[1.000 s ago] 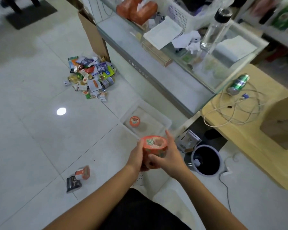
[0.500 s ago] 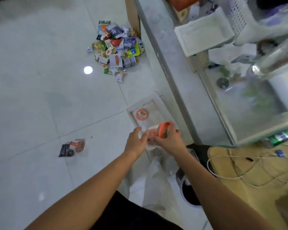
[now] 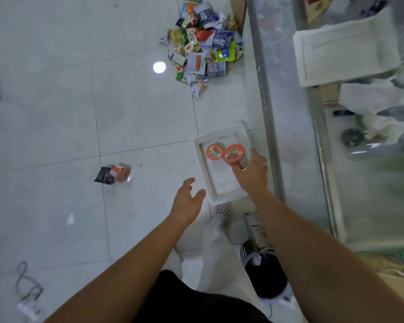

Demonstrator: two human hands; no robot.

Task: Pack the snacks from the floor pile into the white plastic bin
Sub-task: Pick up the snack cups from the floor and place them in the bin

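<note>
Two cups at the bin: right grip [image 3: 252,176] has fingers curled on an orange snack cup [image 3: 234,155], low over the white plastic bin [image 3: 224,197]. It looks tilted and touches a second orange cup [image 3: 214,152] already lying inside. Empty left grip [image 3: 187,201], fingers spread, sits just beside the bin's near corner. Most of the floor pile [image 3: 203,45] is unpacked, well apart; one stray packet [image 3: 114,174] lies alone on the tiles.

Risk: released tilted, the cup rolls or rides up on its neighbour. Bin looks shallow, so sloppy stacking likely spills later.
</note>
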